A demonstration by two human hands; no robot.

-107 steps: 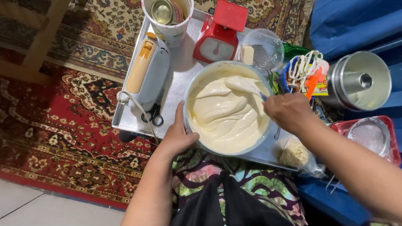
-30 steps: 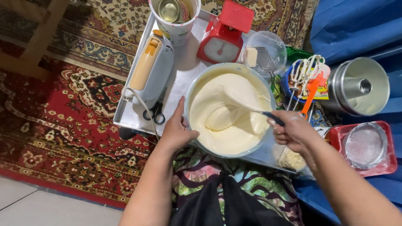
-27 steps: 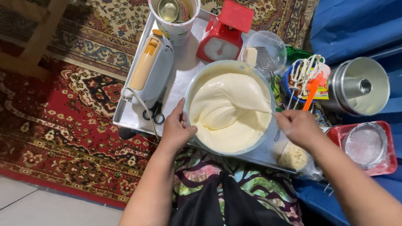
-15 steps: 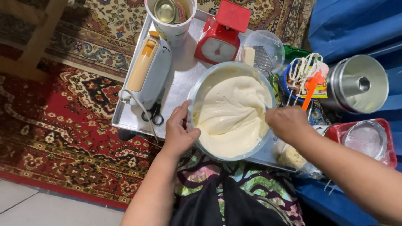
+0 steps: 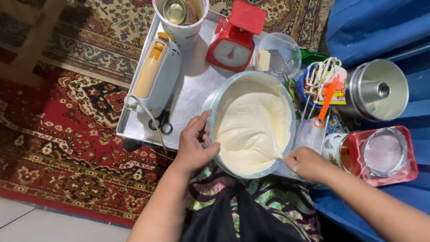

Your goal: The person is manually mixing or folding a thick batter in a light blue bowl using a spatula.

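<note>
Left hand [image 5: 193, 145] clamped the rim of the grey round bowl of pale batter [image 5: 251, 125] to steady it; right hand [image 5: 306, 163] fisted at the rim, contents unclear.

Both hands curled, left [image 5: 193, 145] forward, right [image 5: 306, 163] apparently fisted.

Bowl of batter on a tray, hands at its near rim

The bowl [image 5: 251, 125] sits on the tray [image 5: 192, 85], with batter [image 5: 253, 123] in it. The left hand [image 5: 192, 145] grips its rim at 8 o'clock; the right hand [image 5: 307, 163] is at 4 o'clock. From the bowl, the hand mixer [image 5: 156, 76] lies at 10 o'clock with scissors [image 5: 162, 123] just before it, the scale [image 5: 233, 38] at 12, the cup [image 5: 181, 18] at 11, the tube pan [image 5: 378, 89] at 2 and the sieve [image 5: 385, 152] at 3.
</note>
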